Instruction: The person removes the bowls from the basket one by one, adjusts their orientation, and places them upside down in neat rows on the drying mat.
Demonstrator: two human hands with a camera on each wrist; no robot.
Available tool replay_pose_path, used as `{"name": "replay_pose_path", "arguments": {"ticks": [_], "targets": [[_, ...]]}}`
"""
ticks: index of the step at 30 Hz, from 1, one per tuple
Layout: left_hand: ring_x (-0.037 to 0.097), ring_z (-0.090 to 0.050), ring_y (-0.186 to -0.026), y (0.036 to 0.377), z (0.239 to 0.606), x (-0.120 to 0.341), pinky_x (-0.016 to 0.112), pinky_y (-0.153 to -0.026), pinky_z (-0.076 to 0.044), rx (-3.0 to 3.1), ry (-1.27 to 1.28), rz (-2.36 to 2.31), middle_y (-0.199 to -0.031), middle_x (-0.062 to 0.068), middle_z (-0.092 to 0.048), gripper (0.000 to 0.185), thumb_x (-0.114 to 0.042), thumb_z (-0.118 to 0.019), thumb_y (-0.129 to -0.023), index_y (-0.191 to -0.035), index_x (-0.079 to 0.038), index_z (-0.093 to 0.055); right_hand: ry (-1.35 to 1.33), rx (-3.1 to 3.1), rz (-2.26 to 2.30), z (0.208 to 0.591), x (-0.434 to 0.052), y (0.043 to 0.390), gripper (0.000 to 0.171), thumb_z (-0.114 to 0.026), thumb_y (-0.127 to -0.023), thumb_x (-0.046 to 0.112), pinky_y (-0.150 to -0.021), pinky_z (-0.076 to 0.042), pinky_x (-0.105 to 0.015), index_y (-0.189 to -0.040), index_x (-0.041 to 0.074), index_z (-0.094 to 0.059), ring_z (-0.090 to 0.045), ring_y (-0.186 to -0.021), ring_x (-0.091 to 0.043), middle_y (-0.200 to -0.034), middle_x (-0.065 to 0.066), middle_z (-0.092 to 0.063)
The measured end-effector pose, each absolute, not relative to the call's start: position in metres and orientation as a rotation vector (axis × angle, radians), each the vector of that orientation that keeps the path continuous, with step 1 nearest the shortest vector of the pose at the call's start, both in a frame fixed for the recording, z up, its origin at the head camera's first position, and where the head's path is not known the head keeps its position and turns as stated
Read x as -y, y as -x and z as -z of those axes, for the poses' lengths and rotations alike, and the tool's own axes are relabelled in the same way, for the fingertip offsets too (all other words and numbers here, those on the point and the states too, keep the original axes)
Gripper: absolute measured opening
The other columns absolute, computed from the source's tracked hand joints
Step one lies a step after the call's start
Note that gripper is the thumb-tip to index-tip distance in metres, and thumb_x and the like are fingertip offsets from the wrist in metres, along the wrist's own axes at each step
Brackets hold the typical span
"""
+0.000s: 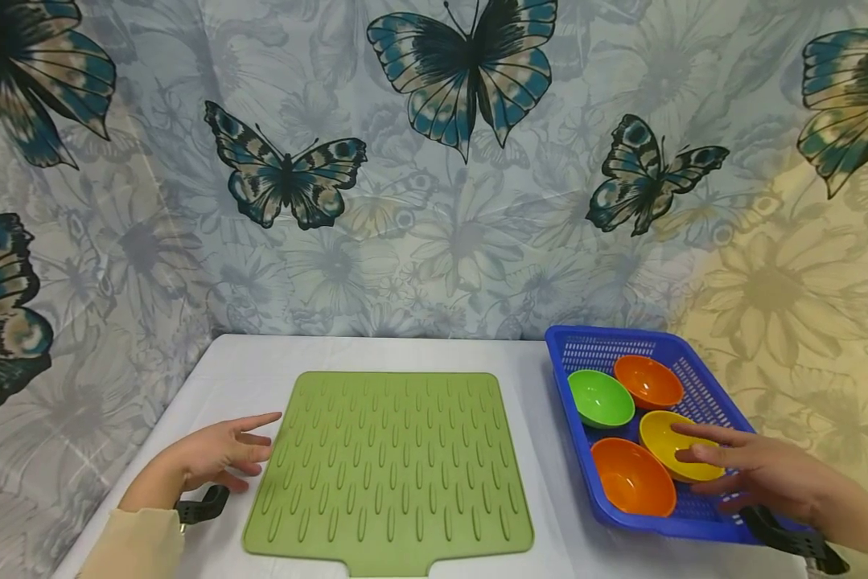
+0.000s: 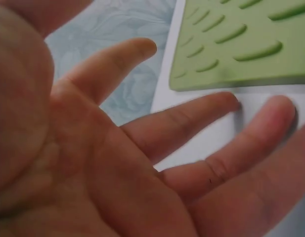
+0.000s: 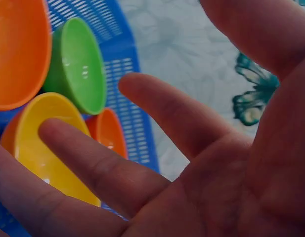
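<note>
At the left edge of the white bench, the left hand lies low with its fingers loosely spread and holding nothing; its fingertips touch the bench top just beside the near-left corner of the green ridged mat. A dark strap sits at that wrist, next to a cream sleeve. The mat lies flat in the middle of the bench, bare on top.

To the right of the mat stands a blue slotted basket, holding four bowls: a green bowl at the back left, an orange bowl at the back right, a larger orange bowl at the front left and a yellow bowl at the front right. The right hand reaches over the basket's near-right corner with its fingers straight and spread, gripping nothing. Its fingers are at the rim of the yellow bowl; whether they actually touch it cannot be told. Behind everything hangs a butterfly-printed curtain.
</note>
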State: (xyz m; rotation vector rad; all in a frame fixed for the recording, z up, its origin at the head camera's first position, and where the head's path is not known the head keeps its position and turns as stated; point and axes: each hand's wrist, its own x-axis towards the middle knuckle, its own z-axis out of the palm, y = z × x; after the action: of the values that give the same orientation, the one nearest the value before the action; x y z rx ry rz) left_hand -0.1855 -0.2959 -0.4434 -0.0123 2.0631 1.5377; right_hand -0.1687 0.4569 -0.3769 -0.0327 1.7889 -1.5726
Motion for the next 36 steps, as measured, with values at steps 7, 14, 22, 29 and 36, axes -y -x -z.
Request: {"name": "replay_pose_path", "arguments": {"ticks": [7, 14, 22, 29, 36], "targets": [[0.033, -0.061, -0.105, 0.186, 0.455, 0.296, 0.05, -0.077, -0.057, -2.01, 0.021, -1.613, -0.15, 0.035, -0.031, 0.079, -0.014, -0.069, -0.094, -0.157, -0.001, -0.023, 0.004, -1.853, 1.499, 0.386, -0.449, 0.173, 0.036, -0.043, -0.109, 0.021, -0.083, -0.05, -0.059, -0.14, 0.02, -0.058, -0.06, -0.107, -0.048, -0.131, -0.023, -0.056], [0.03, -0.065, -0.103, 0.186, 0.465, 0.295, 0.047, -0.073, -0.058, -2.035, 0.055, -1.639, -0.153, 0.031, -0.028, 0.08, -0.009, -0.074, -0.089, -0.155, 0.002, -0.03, 0.039, -1.847, 1.527, 0.386, -0.452, 0.173, 0.032, -0.044, -0.108, 0.018, -0.082, -0.05, -0.057, -0.128, 0.028, -0.067, -0.062, -0.106, -0.048, -0.122, -0.018, -0.062], [0.029, -0.067, -0.093, 0.184, 0.469, 0.291, 0.046, -0.071, -0.058, -2.129, 0.106, -1.611, -0.15, 0.029, -0.036, 0.069, -0.003, -0.072, -0.089, -0.15, 0.003, -0.039, 0.044, -1.869, 1.445, 0.389, -0.445, 0.177, 0.042, -0.044, -0.108, 0.017, -0.084, -0.052, -0.06, -0.142, -0.008, -0.044, -0.062, -0.103, -0.049, -0.123, -0.027, -0.061], [0.026, -0.065, -0.085, 0.185, 0.47, 0.287, 0.044, -0.068, -0.058, -2.201, 0.175, -1.582, -0.143, 0.03, -0.039, 0.063, 0.004, -0.069, -0.089, -0.147, 0.005, -0.044, 0.132, -1.792, 1.492, 0.399, -0.436, 0.181, 0.041, -0.043, -0.107, 0.012, -0.087, -0.052, -0.057, -0.144, -0.006, -0.044, -0.061, -0.104, -0.051, -0.128, -0.02, -0.057], [0.026, -0.063, -0.08, 0.186, 0.473, 0.283, 0.043, -0.066, -0.058, -2.249, 0.224, -1.566, -0.131, 0.025, -0.047, 0.056, 0.009, -0.067, -0.087, -0.141, 0.007, -0.051, 0.089, -1.85, 1.421, 0.402, -0.428, 0.183, 0.042, -0.046, -0.107, 0.014, -0.081, -0.056, -0.052, -0.142, -0.008, -0.044, -0.065, -0.092, -0.047, -0.125, -0.02, -0.057]]}}
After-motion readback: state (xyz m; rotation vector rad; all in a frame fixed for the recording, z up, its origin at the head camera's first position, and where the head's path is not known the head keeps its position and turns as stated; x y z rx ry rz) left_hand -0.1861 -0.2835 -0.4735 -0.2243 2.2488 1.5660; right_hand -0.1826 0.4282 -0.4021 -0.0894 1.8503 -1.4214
